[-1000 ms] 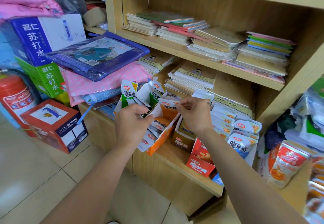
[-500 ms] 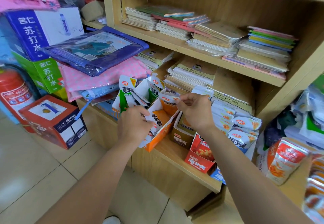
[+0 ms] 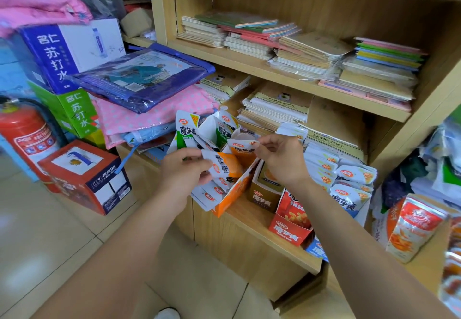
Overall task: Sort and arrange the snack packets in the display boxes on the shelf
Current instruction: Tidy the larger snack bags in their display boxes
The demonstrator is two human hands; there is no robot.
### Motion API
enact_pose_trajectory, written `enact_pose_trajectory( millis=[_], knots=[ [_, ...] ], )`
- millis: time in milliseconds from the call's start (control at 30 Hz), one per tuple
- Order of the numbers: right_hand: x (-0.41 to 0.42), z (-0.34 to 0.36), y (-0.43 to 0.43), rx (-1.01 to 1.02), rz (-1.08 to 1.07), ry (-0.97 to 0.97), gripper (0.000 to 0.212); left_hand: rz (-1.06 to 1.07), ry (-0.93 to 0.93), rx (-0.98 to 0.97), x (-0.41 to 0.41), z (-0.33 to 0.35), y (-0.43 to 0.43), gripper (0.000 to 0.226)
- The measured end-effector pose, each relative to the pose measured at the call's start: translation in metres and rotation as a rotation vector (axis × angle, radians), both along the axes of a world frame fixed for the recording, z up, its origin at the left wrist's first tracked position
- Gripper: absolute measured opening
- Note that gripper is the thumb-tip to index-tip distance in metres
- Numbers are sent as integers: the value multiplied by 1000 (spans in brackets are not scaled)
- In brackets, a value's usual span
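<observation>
Pinching an orange packet (image 3: pixel 225 166) in my left hand (image 3: pixel 183 172), my right hand (image 3: pixel 282 161) grips a second packet (image 3: pixel 243 147) just right of those fingers.

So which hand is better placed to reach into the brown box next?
Right, I'd say. The right hand hovers just above the brown box, while the left hand sits beyond the orange box; both pinch packets.

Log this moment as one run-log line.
phase: sorting | left grip: holds orange-white packet over orange display box | right grip: pinches second packet by top edge
</observation>
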State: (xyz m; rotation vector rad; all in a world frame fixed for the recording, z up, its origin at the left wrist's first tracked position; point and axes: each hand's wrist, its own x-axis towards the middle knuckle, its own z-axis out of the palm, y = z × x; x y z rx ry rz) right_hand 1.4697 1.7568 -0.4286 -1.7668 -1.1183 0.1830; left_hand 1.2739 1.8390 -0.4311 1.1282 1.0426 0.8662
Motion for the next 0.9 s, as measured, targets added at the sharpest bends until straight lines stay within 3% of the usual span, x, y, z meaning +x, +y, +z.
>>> enact_pose_trajectory(
  millis=[133,200,267,367,533,600,733,800,900],
  knots=[
    [-10,12,-9,-57,246,136,29,-217,-134,-10,20,11,2,22],
    [-14,14,-10,-89,285,66,32,-353,-126,17,24,11,5,28],
    [-13,9,-5,-91,186,-117,20,-422,-79,90,22,8,8,34],
    [-8,2,3,-80,35,-235,5,-385,128,433,9,-3,17,30],
    [-1,1,13,-67,-124,-309,13,-522,756,1009,-7,-19,25,38],
    [-2,0,14,-67,-121,-293,19,-480,858,1179,-5,-21,26,27],
    [-7,0,11,-22,33,-207,18,-279,738,1216,9,-23,30,6],
    [-6,-1,10,-50,134,-199,8,-124,694,1175,21,-19,29,18],
    [-5,-5,12,-178,194,-349,31,-35,716,1038,33,-13,28,27]
  ],
)
